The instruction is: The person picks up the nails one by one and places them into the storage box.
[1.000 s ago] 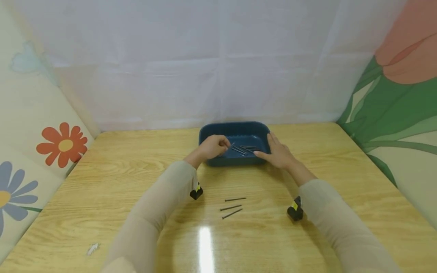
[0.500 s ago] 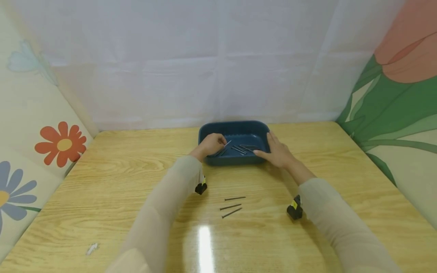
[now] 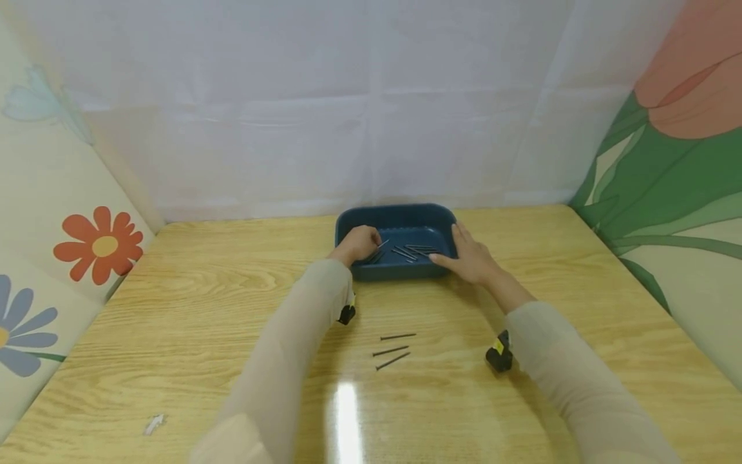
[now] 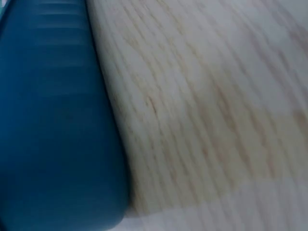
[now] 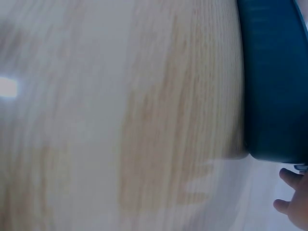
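In the head view, a deep blue plastic tray (image 3: 400, 272) stands at the back of the table with several dark nails (image 3: 404, 253) lying in it. My left hand (image 3: 361, 245) is over the tray's left end, fingers bent, pinching a nail (image 3: 384, 243) whose thin shaft points up and right. My right hand (image 3: 472, 259) grips the tray's front right corner, thumb over the front rim and fingers along the right side. Both wrist views show mostly the tray's outer wall (image 4: 62, 144); in the right wrist view, fingertips (image 5: 290, 178) show past the tray's end.
Three nails (image 3: 391, 352) lie side by side on the wooden table (image 3: 232, 283), in front of the tray. A white sheet (image 3: 261, 129) hangs behind. Flower-painted panels (image 3: 684, 193) stand at both sides. A small pale scuff (image 3: 154, 424) marks the table's front left.
My left forearm has swung slightly to the right, while the left hand shifts a little inside the tray's left end with the nail in its fingertips. The right hand stays at the tray's corner.
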Action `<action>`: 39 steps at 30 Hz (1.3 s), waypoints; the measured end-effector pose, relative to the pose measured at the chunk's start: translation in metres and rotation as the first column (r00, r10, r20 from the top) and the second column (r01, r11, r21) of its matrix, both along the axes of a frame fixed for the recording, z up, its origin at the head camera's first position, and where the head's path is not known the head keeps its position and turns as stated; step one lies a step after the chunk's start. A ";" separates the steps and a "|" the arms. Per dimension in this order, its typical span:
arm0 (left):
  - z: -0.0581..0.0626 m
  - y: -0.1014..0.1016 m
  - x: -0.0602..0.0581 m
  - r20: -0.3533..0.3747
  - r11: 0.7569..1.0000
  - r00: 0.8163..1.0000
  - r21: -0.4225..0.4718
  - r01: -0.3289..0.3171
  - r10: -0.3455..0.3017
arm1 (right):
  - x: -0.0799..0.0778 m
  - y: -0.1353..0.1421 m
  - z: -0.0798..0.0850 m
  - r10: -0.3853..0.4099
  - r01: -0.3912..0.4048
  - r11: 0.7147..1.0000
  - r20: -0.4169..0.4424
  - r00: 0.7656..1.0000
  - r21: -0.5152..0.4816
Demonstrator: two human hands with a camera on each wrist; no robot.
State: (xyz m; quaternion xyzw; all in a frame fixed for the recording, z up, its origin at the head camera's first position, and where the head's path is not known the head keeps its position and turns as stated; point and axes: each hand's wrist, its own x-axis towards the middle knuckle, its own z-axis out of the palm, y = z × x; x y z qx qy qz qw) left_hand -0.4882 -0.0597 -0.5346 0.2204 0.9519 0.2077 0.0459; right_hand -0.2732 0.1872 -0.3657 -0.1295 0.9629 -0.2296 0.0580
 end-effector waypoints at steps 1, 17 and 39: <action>0.002 0.001 0.002 -0.011 1.000 1.000 -0.011 0.002 -0.002 | 0.000 0.000 0.000 -0.001 0.001 1.000 0.000 1.000 0.000; 0.118 0.014 0.104 0.062 0.977 0.998 -0.211 -0.018 0.032 | -0.002 0.002 -0.001 -0.001 0.001 1.000 0.003 1.000 -0.014; 0.152 0.013 0.137 0.078 0.983 0.995 -0.176 -0.053 0.067 | -0.002 0.001 0.000 -0.004 0.004 1.000 0.012 1.000 -0.009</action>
